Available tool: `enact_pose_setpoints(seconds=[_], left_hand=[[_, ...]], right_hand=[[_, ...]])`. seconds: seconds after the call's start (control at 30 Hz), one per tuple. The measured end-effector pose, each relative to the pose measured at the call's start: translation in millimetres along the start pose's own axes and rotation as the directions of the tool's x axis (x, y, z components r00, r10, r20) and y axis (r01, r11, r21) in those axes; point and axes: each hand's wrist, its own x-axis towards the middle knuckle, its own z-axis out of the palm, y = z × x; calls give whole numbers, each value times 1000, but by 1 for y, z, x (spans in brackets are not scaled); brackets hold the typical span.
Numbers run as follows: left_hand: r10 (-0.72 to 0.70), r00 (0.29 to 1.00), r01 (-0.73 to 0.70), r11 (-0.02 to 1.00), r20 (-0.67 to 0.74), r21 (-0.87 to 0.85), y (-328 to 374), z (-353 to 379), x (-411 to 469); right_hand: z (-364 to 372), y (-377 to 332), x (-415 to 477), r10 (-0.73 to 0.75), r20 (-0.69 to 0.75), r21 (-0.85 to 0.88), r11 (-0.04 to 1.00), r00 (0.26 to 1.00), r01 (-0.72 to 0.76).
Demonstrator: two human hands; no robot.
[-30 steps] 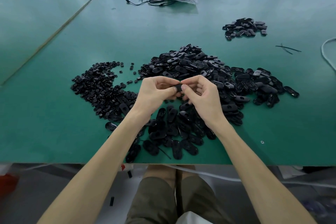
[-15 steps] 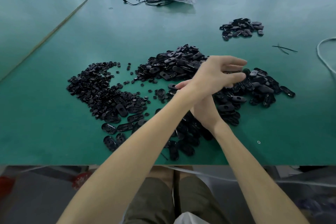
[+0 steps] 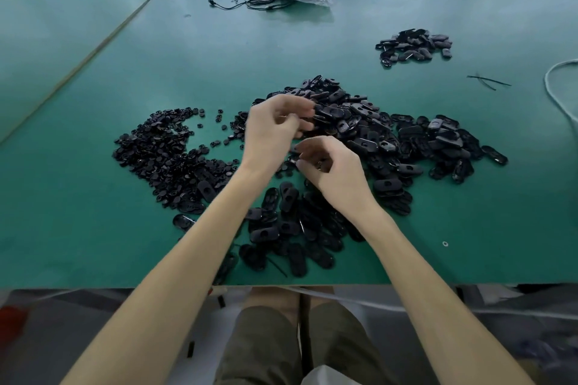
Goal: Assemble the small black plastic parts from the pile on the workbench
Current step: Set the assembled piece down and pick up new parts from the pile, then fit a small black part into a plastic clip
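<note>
Green worktop carries the pile of black plastic parts. Above the pile's near side the right hand curls its fingers; just beyond, the left hand curls among the parts. Whether either grips a part cannot be told. Farther off lies a smaller heap.

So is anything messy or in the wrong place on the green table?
A little. A small black piece lies on the floor below the workbench, likely dropped. A tiny ring sits alone near the front right edge, and thin black strips lie apart from the big pile. Nothing looks broken.
</note>
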Motion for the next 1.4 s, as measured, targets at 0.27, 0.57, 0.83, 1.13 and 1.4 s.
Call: enact_pose_setpoints(seconds=[0.27, 0.57, 0.83, 1.13, 1.4], left_hand=[[-26, 1000, 28, 887, -11, 462, -40, -64, -6], [-33, 986, -96, 682, 162, 725, -61, -67, -15], [-11, 980, -137, 695, 201, 706, -62, -59, -13], [-24, 987, -97, 707, 160, 701, -56, -53, -17], [40, 992, -111, 721, 119, 684, -62, -52, -20]], right_hand=[[7, 2, 0, -53, 195, -412, 902, 979, 130], [12, 8, 2, -12, 132, -522, 849, 991, 80], [10, 8, 1, -34, 97, -457, 886, 995, 75], [6, 5, -2, -22, 22, -351, 936, 1000, 28], [3, 1, -3, 18, -14, -242, 970, 1000, -21]])
